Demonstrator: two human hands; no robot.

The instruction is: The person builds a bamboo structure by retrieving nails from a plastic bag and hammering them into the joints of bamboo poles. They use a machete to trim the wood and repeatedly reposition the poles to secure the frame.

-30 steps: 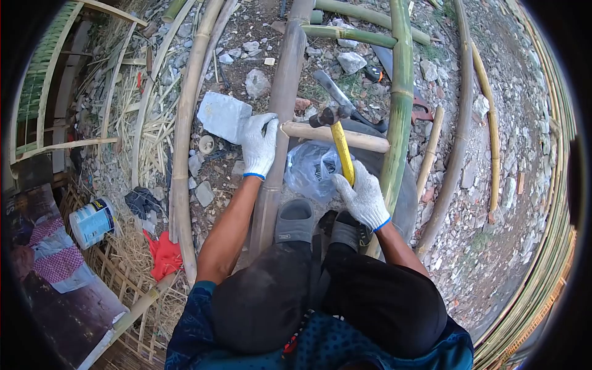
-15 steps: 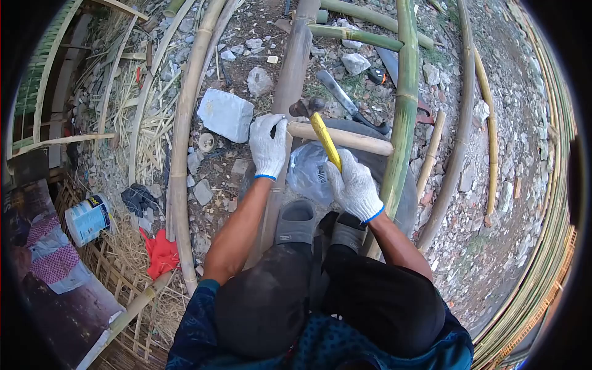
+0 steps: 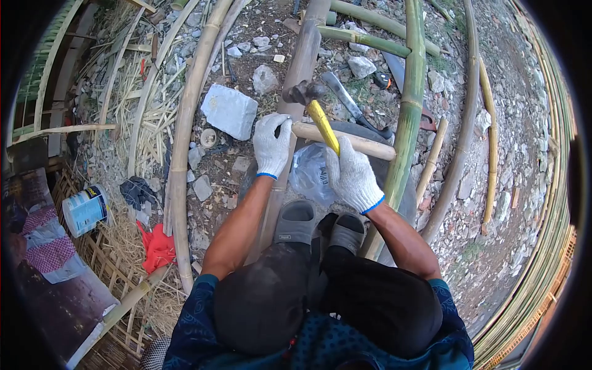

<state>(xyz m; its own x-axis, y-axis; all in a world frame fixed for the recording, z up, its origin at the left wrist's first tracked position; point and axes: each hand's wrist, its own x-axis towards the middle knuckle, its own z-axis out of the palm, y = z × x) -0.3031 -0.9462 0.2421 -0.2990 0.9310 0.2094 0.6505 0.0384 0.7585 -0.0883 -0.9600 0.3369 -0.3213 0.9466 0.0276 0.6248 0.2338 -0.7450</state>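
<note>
My right hand (image 3: 356, 179), in a white knit glove, grips the yellow handle of a hammer (image 3: 324, 127). The hammer's dark head hovers over the grey-brown bamboo pole (image 3: 306, 49), slightly blurred. My left hand (image 3: 273, 147), gloved too, rests at that pole with thumb and fingertips pinched by the end of a short bamboo crosspiece (image 3: 354, 143). Whatever sits in the pinch is too small to make out. The crosspiece reaches across to a green bamboo pole (image 3: 409, 117) on the right. Beneath it lies a clear plastic bag (image 3: 310, 172).
A machete (image 3: 348, 98), a tape measure (image 3: 382, 80) and a saw (image 3: 427, 121) lie beyond the crosspiece. At left are a pale stone block (image 3: 229, 112), a bucket (image 3: 85, 211) and red cloth (image 3: 156, 246). More bamboo poles (image 3: 459, 142) and rubble cover the ground.
The hammer head has risen away from the pole near my left fingertips, and my right hand has turned slightly with it. My left hand keeps its pinch. The whole view has shifted a little.
</note>
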